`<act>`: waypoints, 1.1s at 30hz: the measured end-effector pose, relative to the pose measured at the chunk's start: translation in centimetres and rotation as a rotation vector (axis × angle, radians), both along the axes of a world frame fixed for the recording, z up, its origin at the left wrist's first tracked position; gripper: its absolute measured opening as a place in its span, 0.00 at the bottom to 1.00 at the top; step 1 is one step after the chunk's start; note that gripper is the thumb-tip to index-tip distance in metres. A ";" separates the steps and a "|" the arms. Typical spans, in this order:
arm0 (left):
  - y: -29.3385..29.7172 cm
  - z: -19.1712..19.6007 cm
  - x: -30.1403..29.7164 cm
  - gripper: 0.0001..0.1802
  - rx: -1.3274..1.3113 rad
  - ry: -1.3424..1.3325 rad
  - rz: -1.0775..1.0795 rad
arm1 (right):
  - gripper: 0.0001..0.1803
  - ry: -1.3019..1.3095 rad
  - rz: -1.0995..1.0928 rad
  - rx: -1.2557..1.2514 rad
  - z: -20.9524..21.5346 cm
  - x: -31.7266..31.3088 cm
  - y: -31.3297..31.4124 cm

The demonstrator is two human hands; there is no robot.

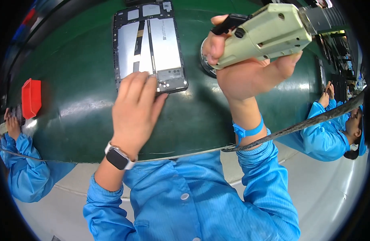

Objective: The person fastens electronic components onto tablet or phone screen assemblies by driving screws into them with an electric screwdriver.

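A tablet's opened inner side (165,44) lies on the green table, with a silvery sheet in a black frame and dark ribbon cables running down it. My left hand (133,104) is at its near edge, fingers lying over the lower left part and thumb against the front edge. Raised to the right of the tablet, my right hand (245,76) is wrapped round a pale green heat gun (269,34) with a black switch piece and a ridged grey end at the upper right. A dark round rim (205,64) shows partly behind this hand.
A red bin (31,98) stands on the table's left. A thick dark cable (301,122) crosses the right front edge. Co-workers in blue sit at left (26,168) and right (327,128). Dark flat devices (322,68) lie at the far right.
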State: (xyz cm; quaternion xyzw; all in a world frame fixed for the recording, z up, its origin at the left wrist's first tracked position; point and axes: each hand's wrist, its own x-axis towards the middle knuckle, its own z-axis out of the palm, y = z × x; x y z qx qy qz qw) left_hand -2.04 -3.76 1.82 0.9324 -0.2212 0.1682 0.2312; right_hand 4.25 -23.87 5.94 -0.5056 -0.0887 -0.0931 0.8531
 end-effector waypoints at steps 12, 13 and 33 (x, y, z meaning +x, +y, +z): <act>10.9 -0.3 1.6 0.24 0.202 -0.126 0.049 | 0.63 -0.041 -0.180 -0.096 0.2 1.6 -3.6; 11.0 -0.5 1.6 0.25 0.206 -0.120 0.051 | 0.63 -0.040 -0.187 -0.104 0.0 1.9 -4.0; 20.3 -1.8 9.4 0.16 0.410 -0.202 0.157 | 0.56 -0.055 -0.071 -0.116 -2.4 2.3 -5.8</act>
